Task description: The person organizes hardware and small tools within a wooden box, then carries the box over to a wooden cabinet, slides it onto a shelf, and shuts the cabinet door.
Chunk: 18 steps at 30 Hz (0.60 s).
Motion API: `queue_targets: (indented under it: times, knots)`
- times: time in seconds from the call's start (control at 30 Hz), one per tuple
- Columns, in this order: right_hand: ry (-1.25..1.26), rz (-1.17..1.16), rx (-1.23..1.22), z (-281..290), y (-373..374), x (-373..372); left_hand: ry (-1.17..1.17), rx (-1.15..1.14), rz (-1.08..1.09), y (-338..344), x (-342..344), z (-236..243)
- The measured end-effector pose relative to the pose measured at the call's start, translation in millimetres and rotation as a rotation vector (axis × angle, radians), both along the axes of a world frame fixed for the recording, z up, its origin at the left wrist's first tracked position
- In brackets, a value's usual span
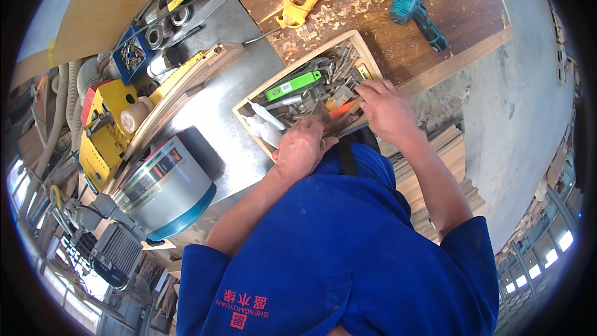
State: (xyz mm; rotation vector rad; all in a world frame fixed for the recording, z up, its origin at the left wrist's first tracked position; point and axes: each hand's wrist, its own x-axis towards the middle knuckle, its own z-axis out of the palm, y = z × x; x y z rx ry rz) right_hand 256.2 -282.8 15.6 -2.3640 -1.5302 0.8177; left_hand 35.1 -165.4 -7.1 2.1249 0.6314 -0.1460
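A shallow wooden box (249, 126) full of loose tools and hardware stands in front of me. My left hand (301, 149) is closed at its near side, fingers curled down; whatever they hold is hidden. Over the right end of the near wall bends my right hand (387, 111), its fingers gripping the box's edge. Between the hands lies an orange piece (342, 110). A bright green box-shaped item (293, 86) rests among metal bits (342, 65), and white plastic bottles (266, 126) fill the left corner.
A teal cordless drill (415, 9) and a yellow air blow gun (298, 9) lie on the worn wooden bench (367, 0). Left are a blue tray of screws (132, 56), a yellow machine part (106, 140) and a large grey-white drum (165, 186). Planks (444, 162) are stacked below right.
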Motion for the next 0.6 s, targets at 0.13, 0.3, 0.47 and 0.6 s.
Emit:
queue_targets:
  times: [0.13,0.3,0.47,0.6]
  knots:
    - [-0.02,0.066,-0.028,-7,-4,-5,0.008,0.019,-0.022,-2,-2,-4]
    - [0.025,0.091,-0.062,-7,-10,-4,0.033,0.02,-0.052,0,1,0]
    - [0.02,0.226,-0.044,7,-9,-5,0.032,0.051,-0.07,-1,-2,2]
    - [-0.008,0.3,-0.109,2,-2,-5,0.044,0.093,-0.107,-1,-7,1]
